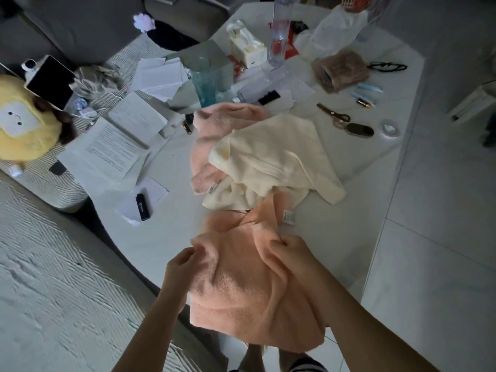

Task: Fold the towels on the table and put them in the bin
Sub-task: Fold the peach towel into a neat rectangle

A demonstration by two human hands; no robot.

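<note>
An orange towel (241, 285) hangs over the near edge of the white table (166, 237), bunched and creased. My left hand (179, 267) pinches its left upper edge. My right hand (292, 256) grips a fold on its right side. Beyond it lies a crumpled cream towel (273, 162), partly covering a pink towel (214, 135). No bin can be identified in view.
Papers (112, 149), a black lighter (143, 206), scissors (334, 115), a tape roll (390, 128), bottles (280, 30) and a blue-green glass (205, 81) crowd the far table. A yellow plush toy (21, 127) sits left on a striped seat. Tiled floor lies right.
</note>
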